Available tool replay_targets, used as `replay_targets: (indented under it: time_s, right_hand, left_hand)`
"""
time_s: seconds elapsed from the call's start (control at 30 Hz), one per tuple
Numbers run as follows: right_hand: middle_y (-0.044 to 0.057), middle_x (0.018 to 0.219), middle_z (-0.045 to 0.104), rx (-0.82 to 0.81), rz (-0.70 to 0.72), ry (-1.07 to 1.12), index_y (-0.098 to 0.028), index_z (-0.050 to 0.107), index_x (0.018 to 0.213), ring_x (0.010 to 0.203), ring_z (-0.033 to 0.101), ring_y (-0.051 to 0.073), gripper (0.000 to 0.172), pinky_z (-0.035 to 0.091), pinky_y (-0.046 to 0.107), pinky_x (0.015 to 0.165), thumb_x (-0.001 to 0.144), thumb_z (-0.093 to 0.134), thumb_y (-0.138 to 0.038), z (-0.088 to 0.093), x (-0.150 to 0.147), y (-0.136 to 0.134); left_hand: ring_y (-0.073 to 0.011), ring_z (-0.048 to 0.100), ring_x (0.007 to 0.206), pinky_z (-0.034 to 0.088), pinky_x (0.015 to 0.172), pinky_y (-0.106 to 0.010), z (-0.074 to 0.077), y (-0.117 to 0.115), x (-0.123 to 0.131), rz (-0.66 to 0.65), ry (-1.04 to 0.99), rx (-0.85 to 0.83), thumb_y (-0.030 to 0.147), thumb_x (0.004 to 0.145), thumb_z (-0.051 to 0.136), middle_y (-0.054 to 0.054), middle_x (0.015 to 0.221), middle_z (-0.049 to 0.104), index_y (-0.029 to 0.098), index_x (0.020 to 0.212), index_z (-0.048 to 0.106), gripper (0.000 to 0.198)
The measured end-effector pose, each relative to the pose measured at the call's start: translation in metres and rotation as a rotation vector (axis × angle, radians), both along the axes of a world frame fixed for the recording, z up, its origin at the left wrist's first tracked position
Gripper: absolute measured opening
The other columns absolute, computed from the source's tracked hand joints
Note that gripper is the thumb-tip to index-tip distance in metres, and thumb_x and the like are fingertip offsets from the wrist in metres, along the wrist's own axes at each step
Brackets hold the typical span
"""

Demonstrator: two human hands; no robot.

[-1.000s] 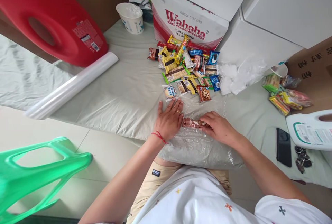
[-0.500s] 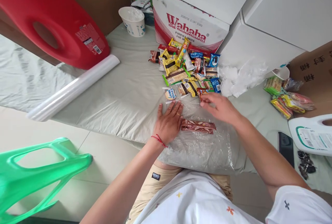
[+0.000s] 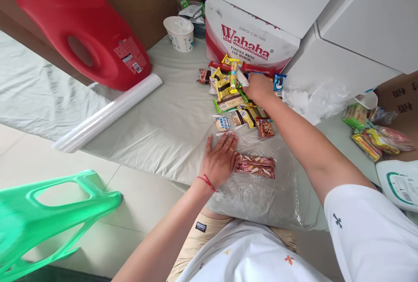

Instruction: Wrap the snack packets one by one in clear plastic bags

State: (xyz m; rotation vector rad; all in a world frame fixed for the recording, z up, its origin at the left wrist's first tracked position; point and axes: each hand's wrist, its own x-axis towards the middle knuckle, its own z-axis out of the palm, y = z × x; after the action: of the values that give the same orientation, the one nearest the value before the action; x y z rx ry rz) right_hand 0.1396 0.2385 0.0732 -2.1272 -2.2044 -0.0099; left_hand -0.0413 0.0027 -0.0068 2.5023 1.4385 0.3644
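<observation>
My left hand (image 3: 220,158) lies flat with fingers spread on a clear plastic sheet (image 3: 284,190), at the left end of two brown-wrapped wafer bars (image 3: 254,166) lying side by side. Up in the heap of snacks, my right hand (image 3: 259,87) is closed with curled fingers; its fingertips and whatever they hold are hidden. Around it are yellow packets (image 3: 223,88), a green-ended bar (image 3: 230,102), a white wrapper (image 3: 242,78) and a blue packet (image 3: 280,82). Nearer me sit a brown cookie packet (image 3: 264,128) and a white-and-blue biscuit packet (image 3: 221,124).
A Wahaha carton (image 3: 248,34) stands behind the heap. To the left are a paper cup (image 3: 179,34), a red jug (image 3: 107,42), a plastic film roll (image 3: 111,112) and a green stool (image 3: 65,195). Crumpled clear plastic (image 3: 316,99), snack packs (image 3: 379,138) and a white jug (image 3: 398,182) lie right.
My right hand has moved away from the cookie packet, up and forward into the heap. The wafer bars now lie flatter, side by side. My left hand stays flat; the view has shifted slightly.
</observation>
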Motion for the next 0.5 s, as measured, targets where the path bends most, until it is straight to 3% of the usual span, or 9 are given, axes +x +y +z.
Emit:
replay_targets:
  time_s: [0.13, 0.23, 0.37, 0.5]
  right_hand:
    - [0.016, 0.098, 0.076, -0.025, 0.016, -0.055, -0.016, 0.076, 0.107, 0.091, 0.069, 0.035, 0.038, 0.052, 0.042, 0.078, 0.081, 0.073, -0.044, 0.025, 0.045, -0.052]
    - [0.008, 0.094, 0.076, -0.126, 0.127, 0.114, -0.019, 0.078, 0.108, 0.080, 0.067, 0.027, 0.036, 0.050, 0.035, 0.071, 0.082, 0.069, -0.044, 0.034, 0.086, -0.107]
    - [0.002, 0.095, 0.076, -0.439, 0.345, 0.376, -0.022, 0.077, 0.111, 0.071, 0.064, 0.019, 0.035, 0.048, 0.029, 0.066, 0.084, 0.066, -0.041, 0.020, 0.109, -0.167]
    - [0.005, 0.101, 0.077, -0.511, 0.431, 0.416, -0.020, 0.077, 0.111, 0.081, 0.066, 0.019, 0.031, 0.048, 0.028, 0.073, 0.087, 0.063, -0.033, 0.000, 0.102, -0.192]
  left_hand:
    - [-0.0275, 0.029, 0.159, 0.011, 0.129, -0.068, 0.000, 0.000, 0.000, -0.001, -0.015, -0.009, 0.034, 0.109, 0.025, -0.009, 0.168, 0.035, 0.020, 0.160, 0.041, 0.056]
    - [-0.0277, 0.030, 0.158, 0.011, 0.129, -0.068, -0.001, 0.001, 0.000, 0.000, -0.027, -0.003, 0.034, 0.109, 0.025, -0.009, 0.168, 0.036, 0.021, 0.160, 0.041, 0.055]
    - [-0.0272, 0.029, 0.159, 0.011, 0.128, -0.068, -0.001, 0.001, 0.000, 0.002, -0.026, 0.003, 0.033, 0.109, 0.024, -0.009, 0.168, 0.036, 0.020, 0.160, 0.041, 0.055]
    - [-0.0262, 0.031, 0.158, 0.012, 0.129, -0.066, 0.000, 0.001, 0.000, 0.016, -0.018, -0.007, 0.032, 0.109, 0.023, -0.008, 0.167, 0.036, 0.021, 0.160, 0.041, 0.055]
